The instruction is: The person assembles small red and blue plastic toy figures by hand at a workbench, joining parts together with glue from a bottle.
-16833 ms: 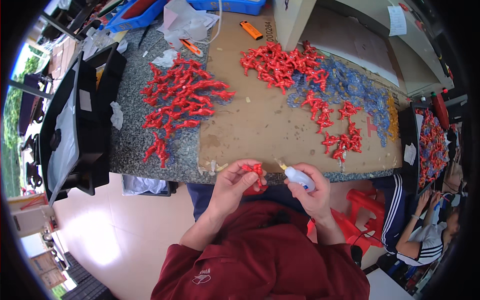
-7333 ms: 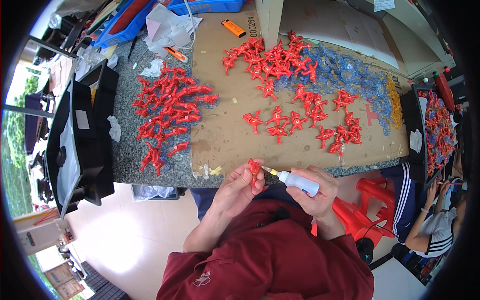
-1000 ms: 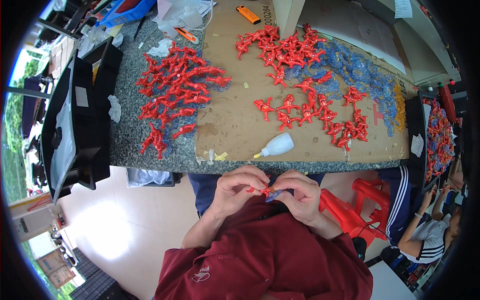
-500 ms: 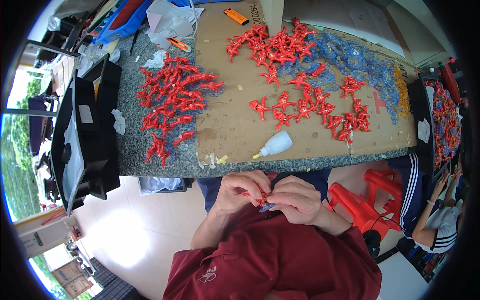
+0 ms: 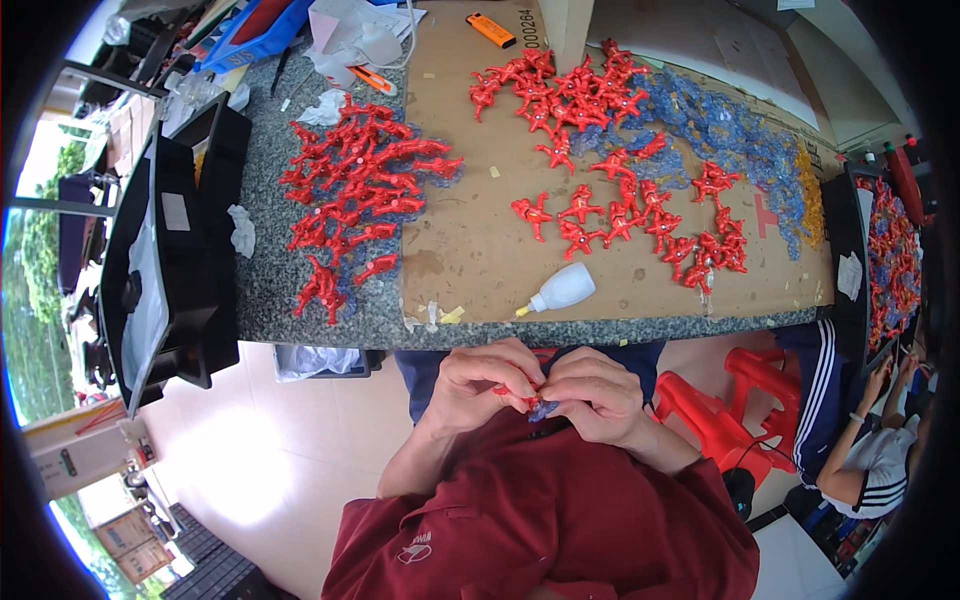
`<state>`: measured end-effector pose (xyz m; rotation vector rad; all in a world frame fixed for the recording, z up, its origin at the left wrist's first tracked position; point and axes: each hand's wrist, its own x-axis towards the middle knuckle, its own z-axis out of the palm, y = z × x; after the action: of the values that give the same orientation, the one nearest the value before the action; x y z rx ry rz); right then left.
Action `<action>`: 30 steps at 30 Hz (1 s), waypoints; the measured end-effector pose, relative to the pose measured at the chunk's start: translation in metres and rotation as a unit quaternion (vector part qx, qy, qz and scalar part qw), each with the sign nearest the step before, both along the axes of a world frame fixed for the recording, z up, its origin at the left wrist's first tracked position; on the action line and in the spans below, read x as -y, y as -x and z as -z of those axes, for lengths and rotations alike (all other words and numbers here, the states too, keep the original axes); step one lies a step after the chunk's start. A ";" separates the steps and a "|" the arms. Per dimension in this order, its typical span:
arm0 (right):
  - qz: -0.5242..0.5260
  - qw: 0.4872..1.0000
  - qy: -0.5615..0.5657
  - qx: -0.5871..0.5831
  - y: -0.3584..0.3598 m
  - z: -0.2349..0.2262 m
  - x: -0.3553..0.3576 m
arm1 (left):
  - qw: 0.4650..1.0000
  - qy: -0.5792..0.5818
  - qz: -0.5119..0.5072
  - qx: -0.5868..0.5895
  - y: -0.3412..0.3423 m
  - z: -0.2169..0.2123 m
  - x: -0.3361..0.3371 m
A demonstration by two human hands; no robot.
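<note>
Together, left hand and right hand pinch one red piece (partly hidden); glue bottle lies apart.

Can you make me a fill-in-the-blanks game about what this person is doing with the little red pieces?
1. Both hands, the left hand and the right hand, pinch one small piece coloured ____.
2. The white glue bottle lies on its ____ on the cardboard sheet.
3. An orange ____ lies at the far end of the cardboard.
4. The loose red pieces on the grey stone counter lie ____ of the cardboard.

Missing words: red; side; lighter; left
</note>
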<state>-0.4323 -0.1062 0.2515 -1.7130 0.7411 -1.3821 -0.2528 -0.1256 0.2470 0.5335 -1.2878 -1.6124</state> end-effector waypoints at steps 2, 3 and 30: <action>-0.012 1.000 -0.010 0.008 -0.002 -0.001 0.004 | 1.000 0.009 -0.008 0.015 -0.005 -0.004 0.002; -0.013 1.000 -0.015 -0.008 -0.003 -0.005 0.008 | 0.999 0.016 -0.013 0.029 -0.008 -0.007 0.003; 0.027 0.940 -0.295 0.167 0.049 0.008 0.030 | 0.721 0.331 -0.138 0.593 0.029 -0.014 0.102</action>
<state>-0.4813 -0.1366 0.2435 -0.9692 0.8964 -1.2723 -0.2817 -0.2273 0.2607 1.2958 -2.3955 -0.2967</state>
